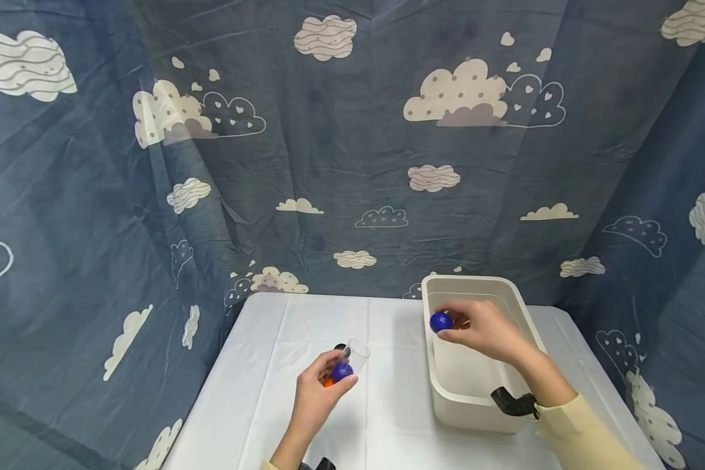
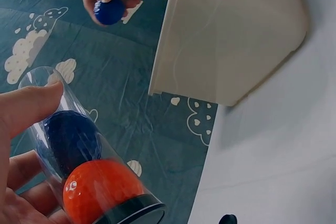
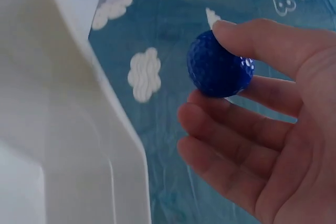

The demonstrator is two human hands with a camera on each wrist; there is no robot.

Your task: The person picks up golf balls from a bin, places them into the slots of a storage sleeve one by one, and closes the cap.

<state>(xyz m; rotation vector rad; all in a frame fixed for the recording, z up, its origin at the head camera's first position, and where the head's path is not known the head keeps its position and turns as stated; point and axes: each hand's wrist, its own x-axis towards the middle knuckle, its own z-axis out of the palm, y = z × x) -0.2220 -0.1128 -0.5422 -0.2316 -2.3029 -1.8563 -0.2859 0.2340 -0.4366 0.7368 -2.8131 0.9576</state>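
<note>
A clear plastic tube [image 2: 113, 148] with a black base is held in my left hand [image 1: 317, 395], tilted, thumb along one side and fingers round the other. Inside it, an orange golf ball [image 2: 102, 190] sits by the base and a blue golf ball [image 2: 71, 140] lies against it, nearer the mouth. My right hand [image 1: 484, 329] pinches another blue golf ball [image 3: 220, 64] between thumb and fingers. In the head view that hand overlaps the white bin [image 1: 476, 398], with the ball near the bin's left rim and to the right of the tube.
The bin stands on the right part of a table with a white cloth [image 1: 388, 405]. Dark blue curtains [image 1: 352, 150] with cloud prints hang behind the table and at both sides. A black wrist camera [image 1: 512, 401] sits on the right wrist.
</note>
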